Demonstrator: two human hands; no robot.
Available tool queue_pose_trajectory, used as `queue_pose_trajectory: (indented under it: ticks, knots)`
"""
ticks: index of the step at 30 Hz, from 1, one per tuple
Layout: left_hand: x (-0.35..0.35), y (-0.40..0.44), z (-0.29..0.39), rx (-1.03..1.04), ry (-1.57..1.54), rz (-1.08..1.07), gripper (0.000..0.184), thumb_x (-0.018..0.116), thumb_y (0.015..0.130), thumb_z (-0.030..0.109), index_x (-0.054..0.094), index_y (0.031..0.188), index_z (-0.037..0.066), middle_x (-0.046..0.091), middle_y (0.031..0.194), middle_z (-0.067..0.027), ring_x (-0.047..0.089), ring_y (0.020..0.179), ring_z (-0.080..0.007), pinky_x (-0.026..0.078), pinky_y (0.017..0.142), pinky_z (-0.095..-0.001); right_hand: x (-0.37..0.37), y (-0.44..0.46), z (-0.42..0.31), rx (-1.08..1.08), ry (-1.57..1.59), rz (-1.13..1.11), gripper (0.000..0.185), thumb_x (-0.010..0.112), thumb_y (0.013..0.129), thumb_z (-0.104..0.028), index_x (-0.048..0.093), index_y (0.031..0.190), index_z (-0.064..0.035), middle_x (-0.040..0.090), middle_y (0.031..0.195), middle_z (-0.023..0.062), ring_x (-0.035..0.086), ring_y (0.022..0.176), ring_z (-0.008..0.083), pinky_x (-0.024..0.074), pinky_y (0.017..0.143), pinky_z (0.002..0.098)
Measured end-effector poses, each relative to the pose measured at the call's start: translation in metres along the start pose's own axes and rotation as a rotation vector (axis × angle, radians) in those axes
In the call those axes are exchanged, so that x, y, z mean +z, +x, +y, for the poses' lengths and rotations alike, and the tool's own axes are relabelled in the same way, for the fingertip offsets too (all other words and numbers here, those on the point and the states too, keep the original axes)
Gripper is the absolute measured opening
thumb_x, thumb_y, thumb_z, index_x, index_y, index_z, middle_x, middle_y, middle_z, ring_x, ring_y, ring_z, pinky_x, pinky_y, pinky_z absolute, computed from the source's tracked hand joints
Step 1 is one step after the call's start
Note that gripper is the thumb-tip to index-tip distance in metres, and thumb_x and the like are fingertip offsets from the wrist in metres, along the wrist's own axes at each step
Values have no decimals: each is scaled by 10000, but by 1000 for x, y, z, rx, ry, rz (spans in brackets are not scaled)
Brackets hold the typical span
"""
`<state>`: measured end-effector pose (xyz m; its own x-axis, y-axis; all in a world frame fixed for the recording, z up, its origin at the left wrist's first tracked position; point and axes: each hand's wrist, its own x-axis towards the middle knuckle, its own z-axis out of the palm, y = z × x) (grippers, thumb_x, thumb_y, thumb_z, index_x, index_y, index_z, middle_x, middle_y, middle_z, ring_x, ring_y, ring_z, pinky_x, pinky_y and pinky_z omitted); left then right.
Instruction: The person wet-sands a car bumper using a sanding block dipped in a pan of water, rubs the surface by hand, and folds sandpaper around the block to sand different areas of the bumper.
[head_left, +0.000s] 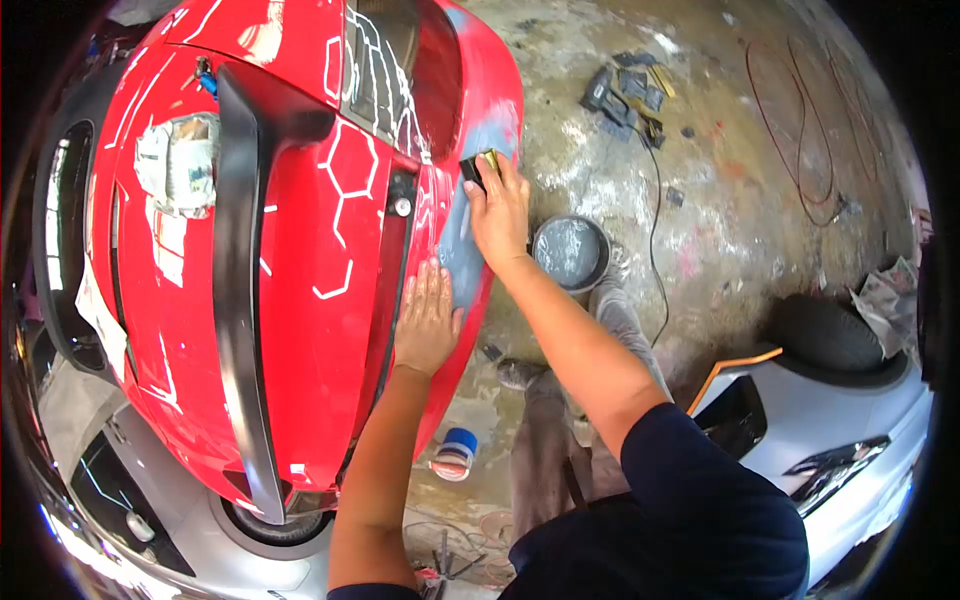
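A red car (300, 230) with a patch of grey primer (462, 262) along its side panel fills the left half of the view. My right hand (500, 215) is closed around a small black and yellowish sanding block (474, 170), held against the upper part of the grey patch. Its working face is hidden. Lower down, my left hand (428, 315) lies flat with fingers extended, on the red bodywork at the edge of the patch, and it holds nothing.
Near my feet stands a dark bucket (571, 252) of greyish liquid. A blue-and-white tub (455, 453) sits by the car. Farther off are a power tool (605, 95) with a trailing cable, a red hose (800, 130), a tyre (835, 335) and a silver-blue car part (840, 420).
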<state>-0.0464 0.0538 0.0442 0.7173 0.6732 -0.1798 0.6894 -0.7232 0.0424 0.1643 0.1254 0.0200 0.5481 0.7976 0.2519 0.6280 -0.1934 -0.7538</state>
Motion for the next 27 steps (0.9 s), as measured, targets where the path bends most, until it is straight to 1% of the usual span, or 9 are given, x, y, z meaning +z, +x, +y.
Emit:
queue_pose_trajectory:
  ticks: [4, 7, 8, 11, 12, 15, 18, 22, 27]
  knots:
    - [8, -41, 1, 12, -12, -48, 782, 594, 994, 370, 349, 1575, -92, 273, 1684, -293, 216, 1602, -386, 166, 1309, -521, -12, -103, -17, -88, 47, -28, 466, 781, 875, -93, 674, 1328, -68, 565, 1450, 215, 561, 1231, 449, 476, 1053, 524]
    - [10, -41, 4, 1, 59, -43, 792, 579, 993, 391, 347, 1582, -85, 262, 1693, -284, 205, 1607, -379, 152, 1312, -519, -13, -87, -4, -181, 87, -59, 438, 753, 899, -102, 672, 1328, -66, 558, 1459, 221, 568, 1237, 448, 470, 1066, 526]
    - [11, -44, 4, 3, 62, -36, 790, 573, 994, 393, 348, 1583, -83, 259, 1695, -281, 205, 1607, -378, 149, 1313, -518, -11, -64, -4, -144, 88, -53, 425, 724, 940, -110, 657, 1358, -64, 543, 1487, 223, 555, 1277, 465, 445, 1105, 546]
    - [16, -47, 4, 7, 60, -14, 784, 561, 995, 395, 350, 1586, -75, 253, 1701, -271, 205, 1608, -374, 142, 1314, -516, 10, -10, 2, -132, 32, 64, 405, 716, 946, -114, 667, 1345, -64, 559, 1482, 217, 565, 1280, 455, 446, 1102, 547]
    - [17, -47, 4, 5, 51, -11, 782, 561, 994, 394, 352, 1587, -72, 253, 1702, -269, 205, 1609, -373, 140, 1315, -516, 7, -20, -2, -104, 121, 82, 377, 691, 966, -125, 674, 1338, -66, 567, 1479, 224, 569, 1290, 445, 443, 1103, 537]
    - [14, -40, 3, -5, 60, -3, 782, 558, 993, 395, 352, 1589, -68, 252, 1705, -264, 204, 1609, -371, 137, 1316, -514, -14, -102, -19, -146, 71, -67, 381, 662, 984, -130, 657, 1360, -64, 556, 1495, 233, 554, 1319, 437, 439, 1101, 523]
    - [13, -41, 6, -2, 86, -11, 780, 550, 995, 400, 354, 1589, -67, 252, 1705, -264, 201, 1610, -371, 134, 1316, -513, -22, -101, -5, -224, 102, -162, 419, 660, 983, -126, 633, 1397, -70, 556, 1508, 212, 546, 1336, 426, 433, 1100, 522]
    - [11, -41, 5, 4, 109, -12, 780, 540, 998, 409, 357, 1588, -67, 254, 1705, -264, 199, 1611, -371, 132, 1317, -511, -3, -31, 2, -175, 41, -79, 490, 702, 962, -161, 613, 1440, -101, 542, 1538, 154, 532, 1360, 402, 419, 1109, 545]
    - [13, -40, 4, 6, 104, 3, 781, 537, 999, 412, 354, 1595, -59, 247, 1710, -255, 194, 1614, -361, 130, 1318, -504, -25, -112, 4, -260, 19, -217, 477, 653, 989, -132, 598, 1462, -117, 518, 1564, 151, 530, 1356, 402, 429, 1108, 537]
